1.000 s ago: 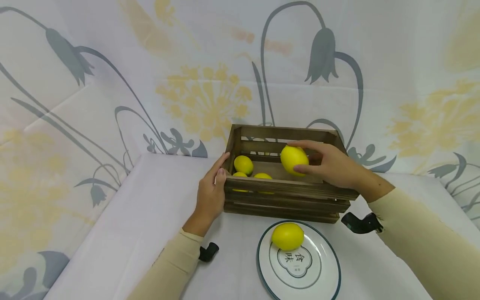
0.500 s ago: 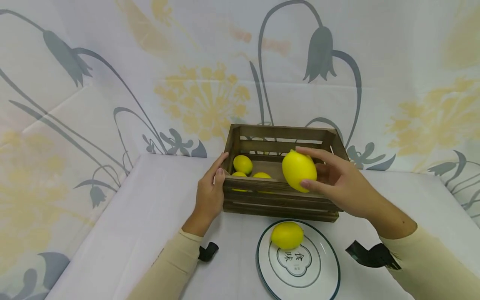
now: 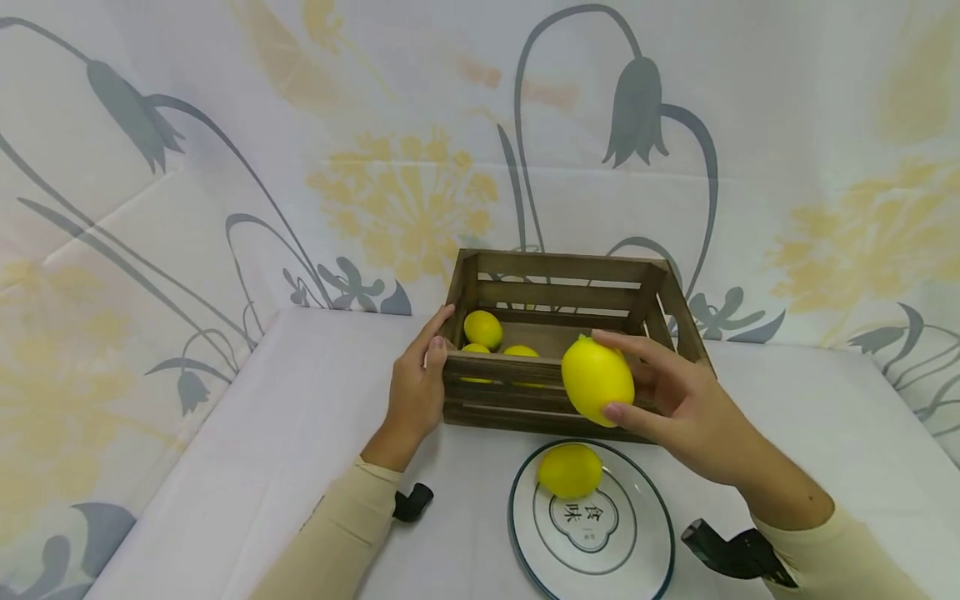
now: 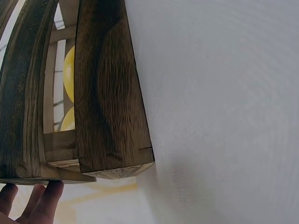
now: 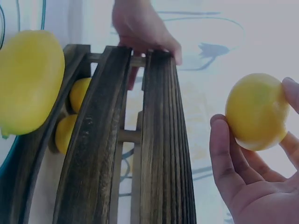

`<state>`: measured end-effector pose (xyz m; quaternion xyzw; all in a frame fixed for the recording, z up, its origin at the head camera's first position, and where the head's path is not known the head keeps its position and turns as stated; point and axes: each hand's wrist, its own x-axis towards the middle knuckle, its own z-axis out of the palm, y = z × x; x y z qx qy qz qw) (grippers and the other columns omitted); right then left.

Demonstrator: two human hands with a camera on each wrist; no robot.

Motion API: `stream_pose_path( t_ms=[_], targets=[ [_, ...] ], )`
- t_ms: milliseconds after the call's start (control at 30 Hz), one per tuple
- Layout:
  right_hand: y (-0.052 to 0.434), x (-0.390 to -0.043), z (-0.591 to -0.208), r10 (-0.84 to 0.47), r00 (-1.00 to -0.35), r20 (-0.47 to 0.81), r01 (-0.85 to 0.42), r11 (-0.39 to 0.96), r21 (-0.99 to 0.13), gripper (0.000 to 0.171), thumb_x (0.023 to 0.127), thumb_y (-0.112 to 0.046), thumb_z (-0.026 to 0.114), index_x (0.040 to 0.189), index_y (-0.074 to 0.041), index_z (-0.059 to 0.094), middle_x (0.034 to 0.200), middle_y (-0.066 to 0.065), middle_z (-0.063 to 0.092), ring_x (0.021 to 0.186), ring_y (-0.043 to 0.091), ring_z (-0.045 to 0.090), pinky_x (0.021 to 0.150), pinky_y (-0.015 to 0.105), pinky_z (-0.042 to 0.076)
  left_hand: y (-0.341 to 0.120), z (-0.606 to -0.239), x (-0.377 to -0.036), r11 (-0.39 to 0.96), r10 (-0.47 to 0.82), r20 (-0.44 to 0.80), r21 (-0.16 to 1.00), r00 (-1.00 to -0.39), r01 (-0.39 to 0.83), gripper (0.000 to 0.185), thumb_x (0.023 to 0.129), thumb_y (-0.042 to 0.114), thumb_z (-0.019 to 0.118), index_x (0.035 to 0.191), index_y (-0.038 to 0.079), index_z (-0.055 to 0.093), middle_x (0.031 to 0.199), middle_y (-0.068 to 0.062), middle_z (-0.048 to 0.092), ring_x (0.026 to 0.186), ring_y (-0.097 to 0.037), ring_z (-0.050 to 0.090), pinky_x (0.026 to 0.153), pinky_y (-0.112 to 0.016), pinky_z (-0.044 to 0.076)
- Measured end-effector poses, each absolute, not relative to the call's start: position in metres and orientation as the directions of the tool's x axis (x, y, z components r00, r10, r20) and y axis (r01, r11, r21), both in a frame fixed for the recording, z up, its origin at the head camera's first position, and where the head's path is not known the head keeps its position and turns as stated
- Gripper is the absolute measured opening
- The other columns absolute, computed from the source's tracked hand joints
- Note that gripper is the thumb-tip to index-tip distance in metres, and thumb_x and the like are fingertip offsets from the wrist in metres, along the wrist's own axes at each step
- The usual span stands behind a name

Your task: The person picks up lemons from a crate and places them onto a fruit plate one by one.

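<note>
Floral cloth (image 3: 420, 108) spans the frame's top. Centre-right, the right hand (image 3: 686, 408) pinches a lemon (image 3: 597, 381), best carried clear of the slatted crate (image 3: 495, 367) the left hand (image 3: 417, 385) steadies, fingers straight.

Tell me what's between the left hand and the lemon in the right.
The wooden crate, with lemons inside, as the head view shows.

A left hand (image 4: 39, 210) sets its fingertips against the end of a dark wooden crate (image 4: 110, 88) in the lower left corner, the palm mostly out of frame. Through the gap between two slats, heavily grained and streaked with black, show the partly hidden yellow curves of two lemons (image 4: 69, 74). White cloth (image 4: 224, 107) spreads alongside at right; a yellow print (image 4: 103, 192) marks the pale fabric below.
</note>
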<state>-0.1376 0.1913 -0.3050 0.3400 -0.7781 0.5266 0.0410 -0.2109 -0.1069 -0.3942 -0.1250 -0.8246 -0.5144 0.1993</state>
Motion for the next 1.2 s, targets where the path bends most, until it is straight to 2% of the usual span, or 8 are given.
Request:
stream_pose_path(
  t_ms=[133, 433, 667, 767, 1033, 1200],
  targets=[
    [0.192, -0.133, -0.311, -0.472, -0.768, 0.434, -0.570, 0.193, -0.798, 0.070, 0.086, 0.015, 0.065, 0.149, -0.003, 0.042, 0.144, -0.003, 0.051, 0.113, 0.008, 0.065, 0.087, 0.023, 0.056, -0.107, -0.395, -0.211, 0.432, 0.000, 0.460, 0.801, -0.888, 0.415, 0.044, 0.107, 0.032, 0.035, 0.149, 0.036, 0.046, 0.088, -0.005, 0.056, 0.075, -0.017, 0.047, 0.064, -0.031, 0.038],
    [0.202, -0.125, -0.325, -0.454, -0.805, 0.382, -0.528, 0.256, -0.809, 0.071, 0.086, 0.013, 0.067, 0.150, -0.005, 0.041, 0.144, -0.008, 0.050, 0.113, 0.007, 0.065, 0.086, 0.026, 0.058, -0.104, -0.394, -0.214, 0.427, 0.021, 0.465, 0.796, -0.885, 0.429, 0.044, 0.108, 0.031, 0.035, 0.150, 0.037, 0.045, 0.086, -0.005, 0.054, 0.075, -0.017, 0.047, 0.065, -0.031, 0.038],
    [0.204, -0.124, -0.331, -0.481, -0.791, 0.379, -0.533, 0.236, -0.812, 0.066, 0.087, 0.011, 0.067, 0.147, -0.007, 0.045, 0.140, -0.008, 0.053, 0.109, 0.010, 0.067, 0.084, 0.028, 0.058, -0.104, -0.395, -0.213, 0.413, -0.003, 0.458, 0.810, -0.889, 0.416, 0.043, 0.108, 0.030, 0.036, 0.149, 0.036, 0.047, 0.088, -0.007, 0.058, 0.083, -0.018, 0.053, 0.084, -0.038, 0.045],
    [0.205, -0.125, -0.333, -0.501, -0.790, 0.354, -0.525, 0.254, -0.812, 0.064, 0.088, 0.007, 0.068, 0.146, -0.010, 0.046, 0.140, -0.007, 0.052, 0.109, 0.010, 0.067, 0.086, 0.028, 0.058, -0.105, -0.397, -0.211, 0.397, -0.002, 0.467, 0.812, -0.885, 0.428, 0.042, 0.108, 0.030, 0.036, 0.149, 0.035, 0.047, 0.087, -0.008, 0.058, 0.084, -0.019, 0.053, 0.087, -0.038, 0.046],
    [0.211, -0.127, -0.335, -0.576, -0.759, 0.303, -0.532, 0.280, -0.799, 0.060, 0.088, 0.003, 0.070, 0.142, -0.013, 0.047, 0.133, 0.009, 0.056, 0.107, 0.013, 0.066, 0.089, 0.026, 0.056, -0.106, -0.397, -0.212, 0.394, 0.009, 0.504, 0.792, -0.864, 0.466, 0.042, 0.108, 0.032, 0.035, 0.149, 0.032, 0.048, 0.085, -0.007, 0.055, 0.080, -0.018, 0.051, 0.082, -0.035, 0.043],
    [0.214, -0.127, -0.339, -0.602, -0.750, 0.273, -0.519, 0.279, -0.808, 0.059, 0.088, 0.001, 0.071, 0.140, -0.014, 0.047, 0.130, 0.010, 0.058, 0.105, 0.014, 0.067, 0.089, 0.027, 0.056, -0.106, -0.397, -0.213, 0.401, 0.009, 0.492, 0.796, -0.871, 0.453, 0.043, 0.108, 0.032, 0.035, 0.149, 0.032, 0.048, 0.085, -0.008, 0.054, 0.082, -0.018, 0.051, 0.084, -0.036, 0.043]
  ],
)
